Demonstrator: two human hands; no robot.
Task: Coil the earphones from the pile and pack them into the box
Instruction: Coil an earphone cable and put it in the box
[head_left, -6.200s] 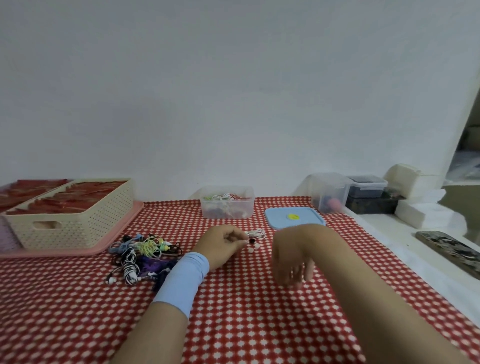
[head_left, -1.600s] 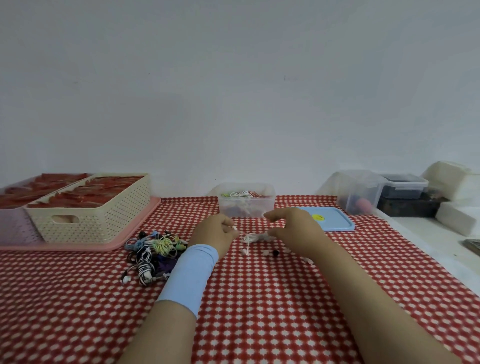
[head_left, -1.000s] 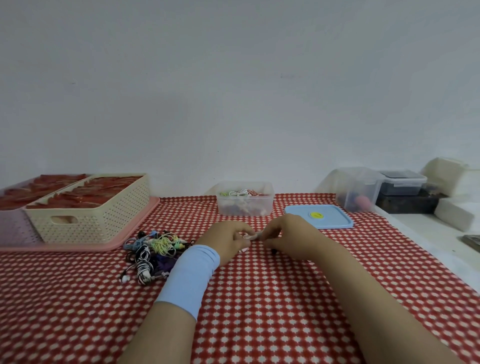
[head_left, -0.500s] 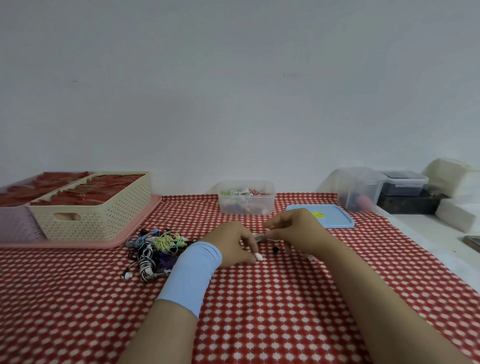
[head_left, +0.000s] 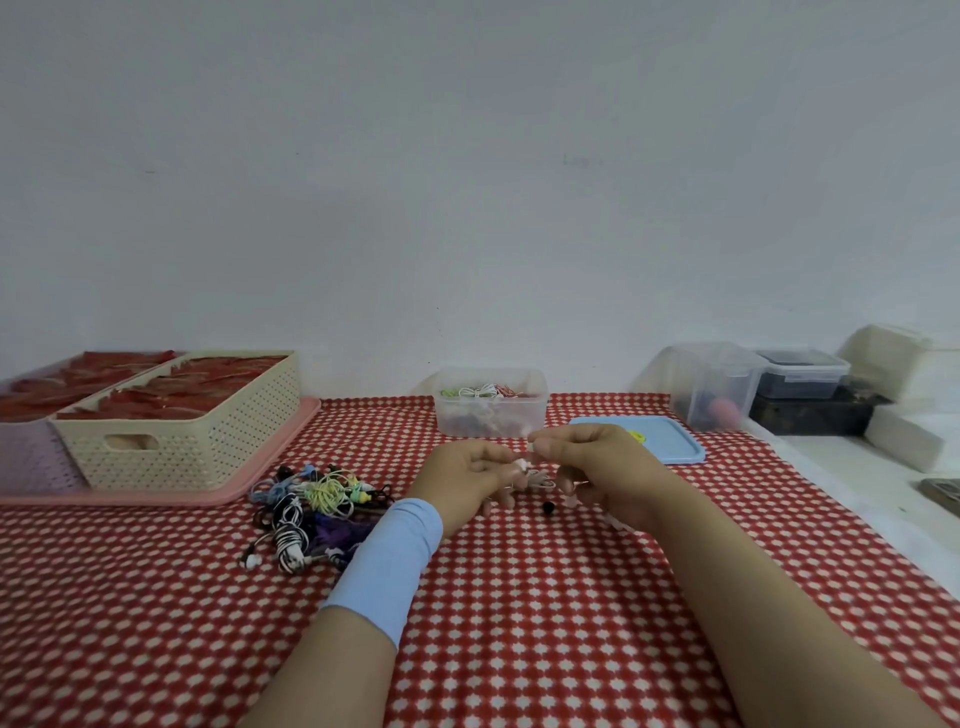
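A white earphone (head_left: 535, 475) is bunched between my two hands, just above the red checked tablecloth (head_left: 519, 597). My left hand (head_left: 467, 480) holds the bundle with curled fingers. My right hand (head_left: 597, 467) pinches the cord near its top between thumb and forefinger. A black earbud tip (head_left: 548, 506) hangs below the bundle. The pile of tangled coloured earphones (head_left: 311, 506) lies to the left of my left wrist. The clear plastic box (head_left: 491, 410) holding several coiled earphones stands open behind my hands.
The box's blue lid (head_left: 670, 441) lies flat at the right of the box. A cream perforated basket (head_left: 182, 421) on a pink tray sits far left. Clear and dark containers (head_left: 717, 384) line the right back, beside a white ledge (head_left: 857, 467).
My hands have lifted slightly and drawn the white cord into a tighter bundle between them. The right hand now pinches the cord higher up.
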